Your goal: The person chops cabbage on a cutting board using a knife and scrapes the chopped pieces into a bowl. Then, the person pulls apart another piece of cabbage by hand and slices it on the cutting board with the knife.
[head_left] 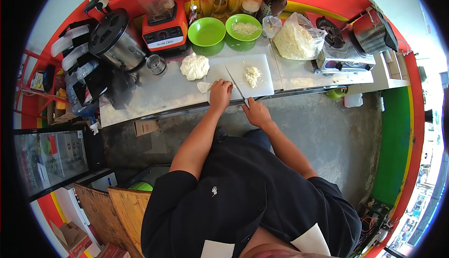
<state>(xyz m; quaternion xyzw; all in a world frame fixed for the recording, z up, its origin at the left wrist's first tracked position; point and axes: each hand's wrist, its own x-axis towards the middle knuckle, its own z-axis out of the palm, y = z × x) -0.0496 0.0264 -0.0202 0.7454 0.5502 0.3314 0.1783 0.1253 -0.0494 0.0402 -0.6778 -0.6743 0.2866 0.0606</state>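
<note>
My right hand grips the handle of a knife, whose blade lies slantwise over the white cutting board. Just left of the blade, my left hand rests on the board's near edge with fingers curled; what is under them is hidden. A flat pale piece lies beside that hand. Right of the knife sits a small heap of pale shreds. A large whitish, leafy-looking lump, perhaps cabbage, is at the board's left end.
Behind the board stand two green bowls, the right one holding pale shreds. A filled plastic bag and a gas stove are to the right. Leftward are an orange blender, a metal cup and a steel pot.
</note>
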